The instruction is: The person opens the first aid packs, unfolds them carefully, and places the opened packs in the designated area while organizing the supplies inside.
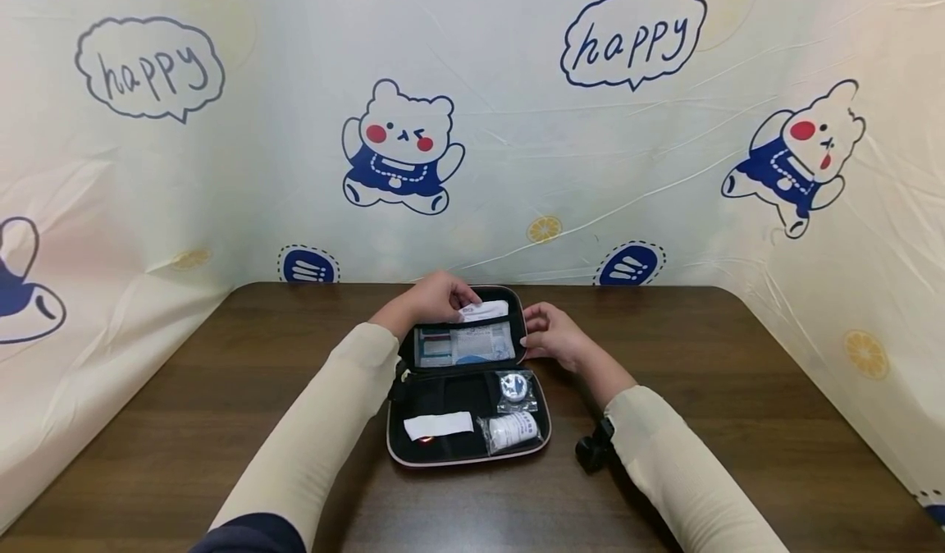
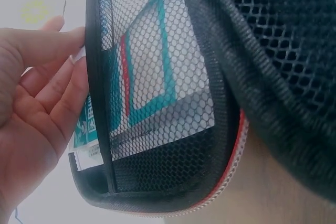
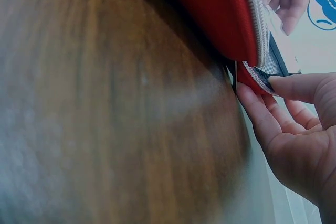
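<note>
A small zip case [image 1: 459,389] lies unfolded on the table, black inside; the right wrist view shows its red shell [image 3: 215,9]. My left hand [image 1: 437,297] is at the top of the raised lid and pinches a white packet [image 1: 487,311] by the lid's mesh pocket [image 2: 157,169]. Green-and-white packets [image 1: 476,345] sit behind that mesh. At the lid's right edge, my right hand [image 1: 559,338] grips the rim, thumb inside and fingers outside. The lower half holds a white strip [image 1: 439,425], a wrapped white roll [image 1: 513,430] and a round item in clear wrap [image 1: 515,387].
The brown wooden table [image 1: 184,422] extends around the case. Behind it hangs a pale curtain [image 1: 502,151] printed with bears. A black wrist device [image 1: 593,450] is strapped at the right sleeve.
</note>
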`<state>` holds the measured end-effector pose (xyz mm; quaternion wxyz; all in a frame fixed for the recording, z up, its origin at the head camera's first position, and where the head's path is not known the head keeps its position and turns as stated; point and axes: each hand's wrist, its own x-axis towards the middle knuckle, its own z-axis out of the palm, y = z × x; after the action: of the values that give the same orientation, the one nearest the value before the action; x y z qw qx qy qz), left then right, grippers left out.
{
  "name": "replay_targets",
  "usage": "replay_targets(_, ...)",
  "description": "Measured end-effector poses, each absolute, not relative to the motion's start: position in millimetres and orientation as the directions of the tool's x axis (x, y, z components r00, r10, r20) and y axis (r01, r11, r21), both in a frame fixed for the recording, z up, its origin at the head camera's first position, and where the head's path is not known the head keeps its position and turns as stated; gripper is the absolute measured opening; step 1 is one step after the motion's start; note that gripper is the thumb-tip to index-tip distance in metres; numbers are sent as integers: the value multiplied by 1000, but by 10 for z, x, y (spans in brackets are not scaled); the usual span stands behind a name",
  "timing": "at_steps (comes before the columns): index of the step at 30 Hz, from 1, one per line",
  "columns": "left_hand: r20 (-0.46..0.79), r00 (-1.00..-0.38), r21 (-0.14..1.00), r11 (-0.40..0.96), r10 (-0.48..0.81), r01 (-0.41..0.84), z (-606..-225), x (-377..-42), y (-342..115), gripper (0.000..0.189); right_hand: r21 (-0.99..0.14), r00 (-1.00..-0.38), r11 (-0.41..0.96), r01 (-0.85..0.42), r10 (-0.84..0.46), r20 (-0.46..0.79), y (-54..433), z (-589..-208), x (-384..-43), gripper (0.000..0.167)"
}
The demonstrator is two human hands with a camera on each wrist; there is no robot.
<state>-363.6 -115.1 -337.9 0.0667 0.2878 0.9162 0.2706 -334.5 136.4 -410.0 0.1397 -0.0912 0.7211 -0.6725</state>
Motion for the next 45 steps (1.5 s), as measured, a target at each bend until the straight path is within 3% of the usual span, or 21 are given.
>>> replay_targets(10, 31, -859, 512, 730, 511, 453, -3329, -3577, -1173, 31, -996, -941, 69, 54, -330, -74, 1365, -4105, -3349, 48)
replay_targets(20, 43, -834, 415, 750, 550, 515, -3320, -3551, -1151, 27, -996, -945, 66, 62, -318, -80, 1354, -4094, -3349, 48)
replay_targets(32, 66, -864, 447, 760, 499, 472, -3307, -3507, -1246, 28, -994, -945, 83, 68, -314, -91, 1359, -4091, -3338, 48)
replay_targets(45, 101, -887, 587, 693, 450, 418, -3317, -3363, -1419, 30, -992, -946, 98, 73, -307, -100, 1359, -4086, -3346, 49)
